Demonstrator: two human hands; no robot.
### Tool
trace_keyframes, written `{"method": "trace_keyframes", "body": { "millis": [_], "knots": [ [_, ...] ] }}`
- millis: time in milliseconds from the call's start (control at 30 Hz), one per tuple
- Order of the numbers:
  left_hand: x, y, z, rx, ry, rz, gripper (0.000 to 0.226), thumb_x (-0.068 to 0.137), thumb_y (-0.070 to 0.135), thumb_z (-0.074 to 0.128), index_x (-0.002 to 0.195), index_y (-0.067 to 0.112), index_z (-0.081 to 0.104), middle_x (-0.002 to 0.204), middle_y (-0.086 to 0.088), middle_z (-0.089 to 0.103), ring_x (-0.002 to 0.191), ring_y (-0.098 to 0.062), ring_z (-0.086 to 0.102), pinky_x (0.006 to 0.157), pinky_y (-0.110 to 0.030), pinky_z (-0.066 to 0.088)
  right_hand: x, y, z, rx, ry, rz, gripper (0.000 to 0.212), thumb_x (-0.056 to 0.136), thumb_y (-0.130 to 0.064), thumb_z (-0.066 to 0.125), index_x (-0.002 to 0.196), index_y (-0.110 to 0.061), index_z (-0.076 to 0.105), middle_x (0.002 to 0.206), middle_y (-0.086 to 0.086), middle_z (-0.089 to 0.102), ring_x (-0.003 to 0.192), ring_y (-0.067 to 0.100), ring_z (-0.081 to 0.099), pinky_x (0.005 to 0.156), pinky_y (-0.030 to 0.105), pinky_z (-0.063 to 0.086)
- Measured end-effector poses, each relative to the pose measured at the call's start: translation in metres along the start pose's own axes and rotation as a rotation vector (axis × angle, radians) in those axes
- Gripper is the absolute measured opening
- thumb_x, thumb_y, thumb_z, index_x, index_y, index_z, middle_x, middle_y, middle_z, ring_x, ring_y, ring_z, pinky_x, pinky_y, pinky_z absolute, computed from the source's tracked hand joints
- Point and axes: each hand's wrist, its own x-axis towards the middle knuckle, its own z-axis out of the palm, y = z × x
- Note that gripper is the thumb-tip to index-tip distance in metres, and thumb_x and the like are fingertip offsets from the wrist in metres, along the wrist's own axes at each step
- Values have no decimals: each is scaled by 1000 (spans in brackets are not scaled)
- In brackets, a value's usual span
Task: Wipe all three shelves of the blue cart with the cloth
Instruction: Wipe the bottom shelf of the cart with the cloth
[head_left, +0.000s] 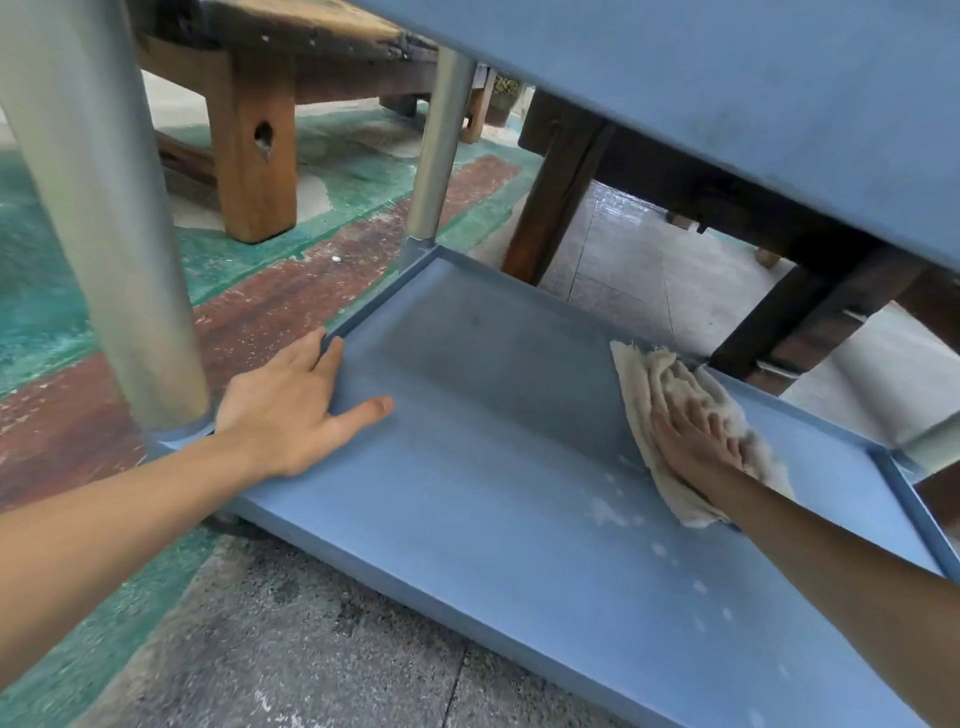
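Right hand (693, 441) presses cloth (670, 384) flat on bottom shelf (493, 493).

The bottom shelf (467, 493) of the blue cart fills the middle and lower right of the frame, a flat blue tray with a low raised rim. A crumpled off-white cloth (670, 410) lies on it at centre right, pressed flat under the right hand (696, 441). The left hand (291, 410) rests on the shelf's left edge, fingers spread over the rim. Pale dusty specks (608, 512) sit on the surface just below the cloth. The shelf's far half lies in shadow.
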Motion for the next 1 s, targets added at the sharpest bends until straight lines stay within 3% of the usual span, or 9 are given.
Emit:
{"method": "trace_keyframes", "body": {
  "millis": [100, 167, 267, 400, 500, 667, 800, 933, 1000],
  "knots": [
    [-2, 3, -1, 50, -27, -8, 124, 62, 95, -10, 159, 22, 12, 168, 0, 4, 154, -17, 10, 98, -43, 48, -17, -29, 20, -56, -21, -80, 69, 98, -66, 6, 163, -44, -9, 174, -8, -13, 161, 21, -12, 129, 52, -4],
    [-4, 3, -1, 87, -56, -5, 124, 61, 95, -12, 159, 24, 13, 168, -4, 2, 154, -20, 8, 106, -44, 42, -34, -57, 35, -100, -27, -172, 65, 103, -62, 9, 164, -42, -4, 174, -9, -12, 161, 20, -12, 129, 52, -5],
    [-2, 7, 2, 187, -89, 13, 126, 61, 93, -18, 159, 20, 12, 167, -15, -3, 154, -28, -4, 124, -47, 7, -65, -106, 54, -110, -76, -307, 61, 104, -66, 16, 161, -53, 0, 173, -15, -12, 161, 19, -13, 128, 50, -6],
    [-4, 45, 19, 111, -130, 92, 99, 84, 74, -9, 159, 12, 5, 168, -10, 1, 154, -22, -11, 120, -49, -18, -111, -155, 78, -188, -126, -571, 57, 105, -65, 19, 159, -56, 5, 174, -9, -12, 160, 22, -18, 127, 49, -13],
    [-6, 85, 24, -135, -134, 65, 88, 94, 64, 0, 158, 5, 2, 168, -10, 4, 154, -21, -5, 122, -43, -13, -131, -163, 81, -192, -169, -654, 58, 106, -61, 23, 162, -50, 10, 174, -9, -10, 160, 18, -18, 127, 45, -16],
    [-6, 145, 13, -312, -95, 116, 81, 98, 59, 9, 155, 3, 22, 163, -17, 23, 151, -28, 17, 124, -39, 7, -140, -140, 73, -239, -129, -661, 78, 99, -63, 21, 167, -28, 10, 175, -1, -8, 160, 19, -19, 128, 49, -11],
    [-18, 162, 16, -409, -100, 146, 73, 97, 63, 9, 159, 24, 12, 166, -6, 18, 141, -34, 38, 113, -45, 32, -139, -102, 64, -226, -107, -650, 64, 105, -63, 22, 165, -41, 13, 175, -6, -7, 159, 16, -19, 127, 49, -15],
    [-32, 147, 36, -237, -120, 229, 73, 100, 57, 9, 159, 14, 10, 168, -8, 9, 154, -22, 10, 124, -36, 8, -125, -56, 52, -215, -65, -518, 61, 102, -70, 16, 160, -54, 12, 174, -16, -7, 160, 12, -14, 127, 47, -13],
    [-30, 144, 40, -197, -118, 247, 73, 101, 54, 9, 158, 10, 13, 167, -7, 11, 154, -18, 7, 125, -33, 4, -114, -25, 39, -217, -32, -441, 60, 102, -70, 15, 160, -55, 9, 173, -19, -7, 159, 7, -15, 127, 43, -13]
  ]
}}
